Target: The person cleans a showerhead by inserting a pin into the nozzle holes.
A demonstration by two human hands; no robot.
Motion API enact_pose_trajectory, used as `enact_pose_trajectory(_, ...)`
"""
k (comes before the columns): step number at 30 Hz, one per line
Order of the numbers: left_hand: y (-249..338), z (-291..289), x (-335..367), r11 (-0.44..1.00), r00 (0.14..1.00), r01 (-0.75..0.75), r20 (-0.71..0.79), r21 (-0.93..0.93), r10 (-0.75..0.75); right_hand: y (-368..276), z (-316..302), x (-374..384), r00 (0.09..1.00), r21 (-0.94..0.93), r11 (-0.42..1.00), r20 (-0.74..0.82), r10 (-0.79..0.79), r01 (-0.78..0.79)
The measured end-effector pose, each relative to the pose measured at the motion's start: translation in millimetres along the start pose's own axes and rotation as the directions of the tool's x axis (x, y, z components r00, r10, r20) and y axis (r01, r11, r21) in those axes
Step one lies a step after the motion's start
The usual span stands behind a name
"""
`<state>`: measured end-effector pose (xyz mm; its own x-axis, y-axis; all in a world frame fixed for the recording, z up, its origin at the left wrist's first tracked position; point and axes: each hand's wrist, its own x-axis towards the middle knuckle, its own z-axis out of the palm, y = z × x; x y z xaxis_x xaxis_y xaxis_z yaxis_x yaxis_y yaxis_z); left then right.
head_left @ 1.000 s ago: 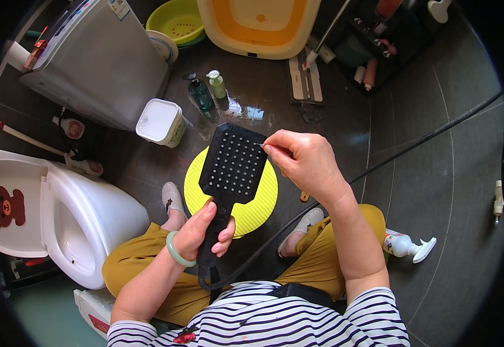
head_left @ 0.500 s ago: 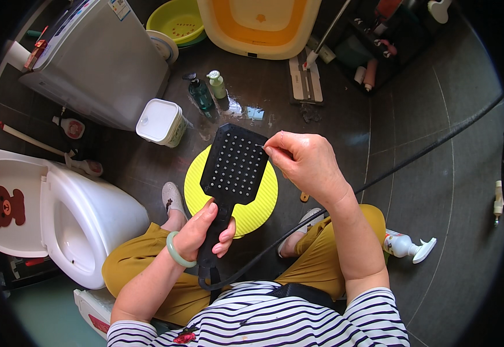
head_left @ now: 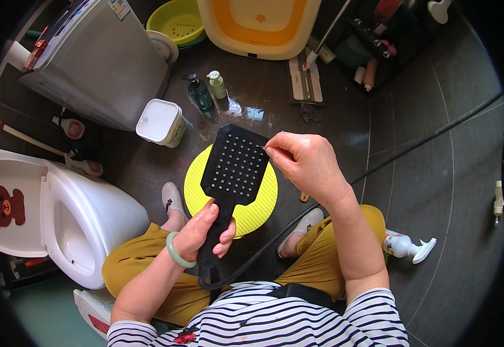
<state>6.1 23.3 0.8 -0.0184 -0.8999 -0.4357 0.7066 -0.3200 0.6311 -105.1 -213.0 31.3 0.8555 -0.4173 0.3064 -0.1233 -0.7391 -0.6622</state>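
At mid-frame, I see the left hand (head_left: 195, 232) grasping a black rectangular plastic shower head (head_left: 236, 165), handle (head_left: 210, 247) partly hidden; the right hand (head_left: 305, 159) pinches something thin (head_left: 262, 147), too small to identify.

The left forearm (head_left: 142, 286) is being held slanting upward and inward from the lower edge. The left hand (head_left: 194, 234) is being held in a closed grip, its thumb (head_left: 209, 211) being pointed upward and its fingers (head_left: 225, 238) being curled in from the right. The right forearm (head_left: 360, 243) is being raised steeply, leaning leftward. The right hand (head_left: 308, 159) is being held higher and well apart, thumb and index fingertips being pressed together in a fine pinch.
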Motion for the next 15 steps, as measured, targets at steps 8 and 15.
enact_pose_trajectory(8, -1.1, -2.7, -0.2, 1.000, 1.000, 0.004, 0.020, 0.000, -0.004, -1.0, 0.0, 0.2, 1.000, -0.028, 1.000, 0.008, -0.003, 0.003)
enact_pose_trajectory(15, -3.7, -5.3, 0.1, 1.000, 1.000, -0.002, 0.009, 0.017, 0.001, 0.6, -0.3, 0.1, 1.000, -0.040, 0.999, -0.002, -0.027, 0.027)
